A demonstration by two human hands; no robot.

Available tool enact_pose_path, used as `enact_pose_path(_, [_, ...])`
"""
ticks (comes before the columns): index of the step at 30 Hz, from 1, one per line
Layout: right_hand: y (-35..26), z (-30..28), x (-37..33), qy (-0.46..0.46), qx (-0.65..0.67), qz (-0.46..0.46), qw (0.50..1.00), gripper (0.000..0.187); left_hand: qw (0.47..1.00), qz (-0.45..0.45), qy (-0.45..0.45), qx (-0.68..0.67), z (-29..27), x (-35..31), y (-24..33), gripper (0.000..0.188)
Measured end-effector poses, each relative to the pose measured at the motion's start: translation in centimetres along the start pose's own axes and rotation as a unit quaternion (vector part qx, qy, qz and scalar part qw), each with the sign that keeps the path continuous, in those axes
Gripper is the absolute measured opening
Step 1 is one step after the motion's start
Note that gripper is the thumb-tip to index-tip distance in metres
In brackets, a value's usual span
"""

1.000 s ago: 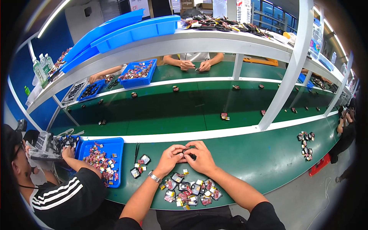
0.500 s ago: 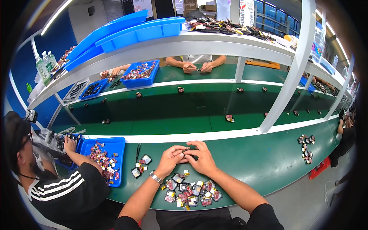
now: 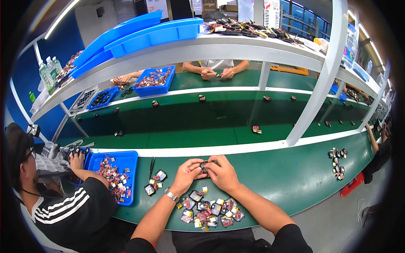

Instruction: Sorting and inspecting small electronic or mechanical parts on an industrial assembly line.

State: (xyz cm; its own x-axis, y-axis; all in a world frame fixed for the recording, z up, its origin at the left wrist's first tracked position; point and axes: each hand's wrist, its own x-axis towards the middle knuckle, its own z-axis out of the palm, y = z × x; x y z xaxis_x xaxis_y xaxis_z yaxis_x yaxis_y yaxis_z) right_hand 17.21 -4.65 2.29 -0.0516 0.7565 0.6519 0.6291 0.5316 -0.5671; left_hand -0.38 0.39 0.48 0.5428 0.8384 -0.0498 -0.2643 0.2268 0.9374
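Between my two hands is a small dark case-like part (image 3: 204, 167), held above the green worktop (image 3: 270, 177). My left hand (image 3: 188, 174), with a metal watch at its wrist, pinches it from the left. On the other side the fingertips of my right hand (image 3: 221, 173) are closed on it too; its inside is partly hidden. Close below my wrists lies a pile of small dark cases (image 3: 210, 210) with red wires and silver and yellow pieces. A few similar cases (image 3: 155, 182) rest left of my left hand, beside black tweezers (image 3: 152, 167).
A blue tray (image 3: 136, 168) of red-wired parts stands at left, next to a co-worker (image 3: 71, 202). Beyond a white rail (image 3: 181, 152), a green conveyor belt (image 3: 185, 126) carries scattered parts. A white post (image 3: 314, 88) rises at right. More cases (image 3: 337, 162) lie far right.
The dark part between my fingers has turned and shows more of its face. Parts on the belt have shifted slightly right. The co-worker's hand at left has moved a little.
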Motion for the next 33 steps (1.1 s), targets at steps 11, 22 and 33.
enact_pose_path(11, [-0.4, 0.7, 0.1, 0.010, -0.099, -0.050, 0.994, 0.018, 1.000, -0.002, 0.005, -0.003, -0.1, 0.0, 0.2, 0.027])
enact_pose_path(22, [-0.4, 1.0, 0.1, 0.012, -0.120, -0.055, 0.991, 0.017, 0.999, 0.006, 0.028, 0.018, 0.5, 0.0, 0.1, 0.026])
enact_pose_path(33, [-0.8, 1.3, 0.1, 0.022, 0.176, 0.207, 0.962, 0.014, 0.991, 0.055, 0.075, 0.096, 0.9, 0.0, -0.7, 0.022])
